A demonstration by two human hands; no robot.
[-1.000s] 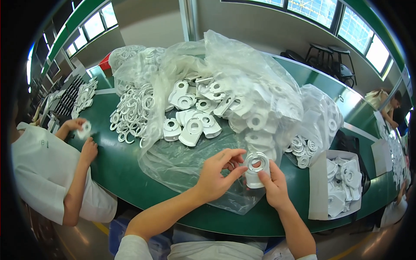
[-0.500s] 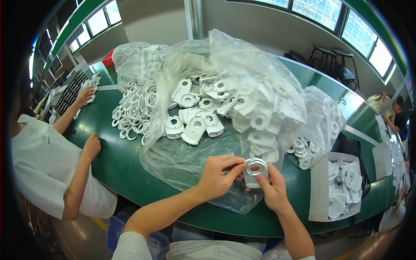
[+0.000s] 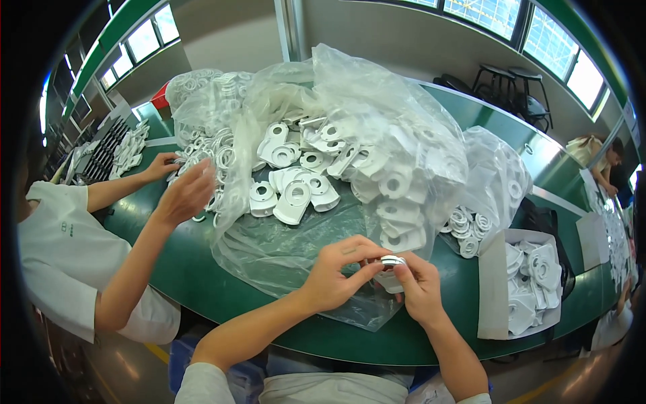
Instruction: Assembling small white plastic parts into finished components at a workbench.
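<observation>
A large clear plastic bag (image 3: 387, 94) is heaped over the middle of the green counter (image 3: 269, 313), its loose skirt spreading toward the person and reaching beneath the hands. White plates (image 3: 294, 205) with round holes spill from its mouth, and more show through its right side. To the left lies a pile of white rings (image 3: 222, 156), with a bag of rings (image 3: 192, 87) behind it. A co-worker's hand (image 3: 161, 166) reaches the pile's near edge; the other hand (image 3: 190, 192) is raised in front of it, blurred. On the right stand a smaller clear bag (image 3: 501, 161) and an open cardboard box (image 3: 493, 289) packed with white parts (image 3: 538, 293).

The white housing (image 3: 390, 281) is up between the person's two hands, above the bag's skirt near the counter's front edge. The left hand (image 3: 340, 273) pinches its left side between thumb and fingers; the right hand (image 3: 420, 288) grips its right side, thumb on top. It is tilted, its silvery ring (image 3: 392, 260) seen nearly edge-on.
</observation>
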